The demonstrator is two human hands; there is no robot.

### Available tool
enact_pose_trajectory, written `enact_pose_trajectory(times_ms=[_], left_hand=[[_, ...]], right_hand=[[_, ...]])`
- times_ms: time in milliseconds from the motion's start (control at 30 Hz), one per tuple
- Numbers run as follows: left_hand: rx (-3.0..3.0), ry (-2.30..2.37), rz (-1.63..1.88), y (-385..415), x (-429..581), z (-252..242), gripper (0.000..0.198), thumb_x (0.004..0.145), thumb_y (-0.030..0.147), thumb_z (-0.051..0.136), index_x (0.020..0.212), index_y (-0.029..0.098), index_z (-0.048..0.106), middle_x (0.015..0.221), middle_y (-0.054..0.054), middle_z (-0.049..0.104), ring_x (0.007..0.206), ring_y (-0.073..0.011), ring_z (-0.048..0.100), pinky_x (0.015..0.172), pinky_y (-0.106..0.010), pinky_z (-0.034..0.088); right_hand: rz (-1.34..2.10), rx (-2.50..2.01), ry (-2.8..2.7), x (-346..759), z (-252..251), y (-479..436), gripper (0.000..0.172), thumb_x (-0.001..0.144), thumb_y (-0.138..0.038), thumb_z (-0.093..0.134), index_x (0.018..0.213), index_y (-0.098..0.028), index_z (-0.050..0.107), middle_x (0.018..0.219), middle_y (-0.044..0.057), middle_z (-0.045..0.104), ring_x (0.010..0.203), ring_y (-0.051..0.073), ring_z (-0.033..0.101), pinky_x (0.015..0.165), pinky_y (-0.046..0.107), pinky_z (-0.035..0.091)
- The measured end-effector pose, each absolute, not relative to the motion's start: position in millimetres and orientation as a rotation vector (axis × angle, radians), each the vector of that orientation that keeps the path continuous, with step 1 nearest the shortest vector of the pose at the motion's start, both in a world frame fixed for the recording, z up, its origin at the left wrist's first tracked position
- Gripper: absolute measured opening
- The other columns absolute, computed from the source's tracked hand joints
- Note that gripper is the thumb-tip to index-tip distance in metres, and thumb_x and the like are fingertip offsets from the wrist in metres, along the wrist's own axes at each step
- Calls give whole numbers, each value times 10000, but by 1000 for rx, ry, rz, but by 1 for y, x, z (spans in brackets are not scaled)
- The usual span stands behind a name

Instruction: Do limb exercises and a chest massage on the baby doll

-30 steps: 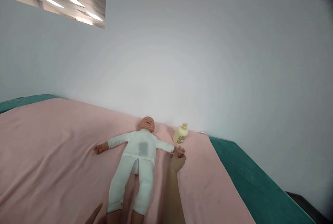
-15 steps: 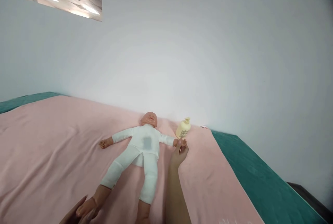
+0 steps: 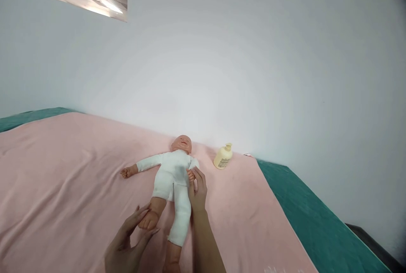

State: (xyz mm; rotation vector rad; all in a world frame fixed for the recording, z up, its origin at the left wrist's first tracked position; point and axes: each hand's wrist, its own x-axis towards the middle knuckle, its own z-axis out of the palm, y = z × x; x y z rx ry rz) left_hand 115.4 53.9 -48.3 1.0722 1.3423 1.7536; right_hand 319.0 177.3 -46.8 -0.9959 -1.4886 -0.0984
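Note:
A baby doll (image 3: pixel 166 180) with a white cloth body lies on its back, its head towards the wall. Between the fingers and thumb of my left hand (image 3: pixel 127 239) is the doll's foot (image 3: pixel 149 219) on the left side, with that leg bent up towards the body. My right hand (image 3: pixel 199 192) grips the doll's small hand (image 3: pixel 190 175) against the side of its torso, so that arm is folded in and partly hidden. The doll's other arm stretches out to the left, and its other leg points down towards me.
A pale yellow pump bottle (image 3: pixel 223 157) stands to the right of the doll's head. Beneath everything is a pink sheet (image 3: pixel 69 171), with a green surface (image 3: pixel 317 205) showing along the right. A white wall (image 3: pixel 222 61) rises behind.
My left hand has pushed the doll's foot up and to the right, bending the leg. My right hand has brought the doll's hand inward from beside the bottle to the torso.

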Motion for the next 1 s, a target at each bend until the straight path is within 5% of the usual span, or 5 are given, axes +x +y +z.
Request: enact_pose_trajectory(times_ms=[400, 567, 733, 900, 1000], left_hand=[[1280, 1276, 1836, 118, 141, -44, 356, 777, 409, 723, 1078, 225, 670, 1213, -61, 686, 1371, -332, 410, 1140, -545, 394], [1453, 1321, 1874, 110, 137, -51, 352, 814, 386, 697, 1136, 252, 646, 1217, -39, 687, 1368, -295, 417, 1092, -450, 473], [1774, 1489, 1840, 79, 123, -53, 402, 873, 396, 646, 1261, 307, 589, 1213, 27, 689, 1368, -185, 392, 1015, -242, 510], [2257, 1383, 1727, 54, 93, -77, 614, 913, 286, 564, 1493, 252, 366, 1292, -27, 644, 1209, -183, 596, 1206, -372, 298], [2456, 1295, 1614, 52, 71, -102, 664, 854, 304, 604, 1476, 377, 386, 1231, 51, 678, 1013, -150, 698, 1188, -309, 332]], right_hand=[[32, -940, -1678, 324, -49, 178, 347, 854, -112, 571, 1152, -243, 695, 1169, 45, 676, 1165, 128, 616, 1073, 306, 503], [163, -1031, -1417, 322, -48, 178, 255, 851, -223, 618, 1090, -207, 706, 1171, 72, 670, 1164, 159, 617, 1033, 314, 521], [316, -1132, -921, 330, -43, 178, 412, 890, -398, 584, 1215, -145, 567, 1237, 133, 629, 1122, 183, 637, 980, 349, 538], [391, -1204, -485, 367, -58, 185, 649, 834, -576, 580, 1293, -128, 478, 1322, 167, 563, 1147, 197, 617, 895, 300, 562], [445, -1219, -367, 386, -74, 192, 651, 753, -635, 623, 1142, -116, 558, 1189, 147, 630, 1034, 192, 653, 770, 259, 578]])
